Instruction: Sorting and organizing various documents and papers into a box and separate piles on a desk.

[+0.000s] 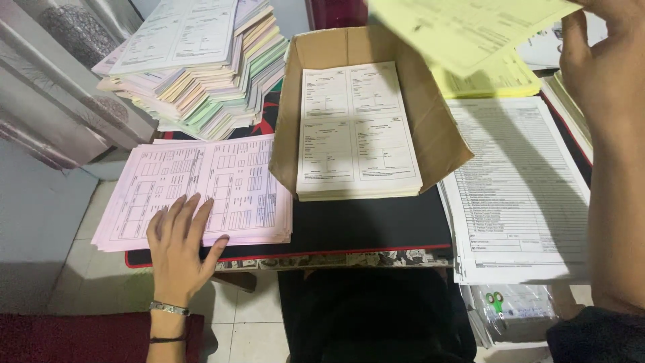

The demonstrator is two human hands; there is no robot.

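My left hand [180,245] lies flat with fingers spread on the near edge of a pile of pink printed forms [201,185] at the left of the black table mat [366,225]. My right hand [601,64] is raised at the upper right and grips a yellow printed sheet [457,27] held in the air above a yellow pile [497,77]. An open-fronted cardboard box [430,128] in the middle holds a stack of white forms [356,131].
A tall mixed pile of coloured forms [201,67] stands at the back left. White printed lists [521,195] are stacked on the right, above a clear plastic bag [514,309]. A grey curtain [60,87] hangs at the left over a tiled floor [101,269].
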